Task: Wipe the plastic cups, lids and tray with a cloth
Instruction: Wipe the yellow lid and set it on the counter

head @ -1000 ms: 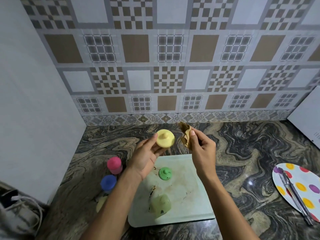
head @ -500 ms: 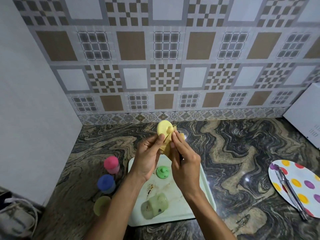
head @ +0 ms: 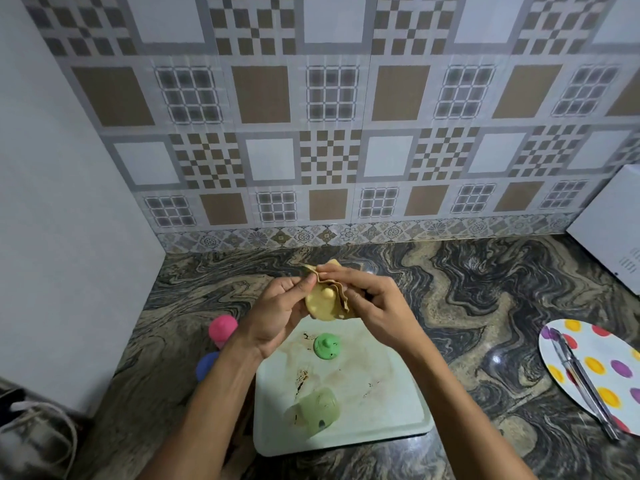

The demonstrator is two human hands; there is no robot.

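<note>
My left hand [head: 273, 315] holds a yellow lid [head: 322, 303] with a small knob above the far end of the tray. My right hand [head: 375, 306] presses a folded tan cloth [head: 341, 292] around the lid's upper right edge. Below them a pale stained tray [head: 391, 403] lies on the marble counter. On the tray sit a green lid [head: 327, 346] and a translucent green cup [head: 317, 412] lying on its side. A pink-lidded cup [head: 222, 329] and a blue-lidded cup [head: 207, 364] stand left of the tray, the blue one partly hidden by my left forearm.
A polka-dot plate [head: 588, 368] with metal tongs [head: 581, 379] on it lies at the right. A white appliance [head: 613, 230] stands at the back right. A white wall closes the left side, with a tiled wall behind. Cables [head: 38, 434] lie at the lower left.
My right hand brought the cloth from beside the yellow lid onto it, and now wraps the cloth over its rim. Both hands have shifted slightly lower and closer together.
</note>
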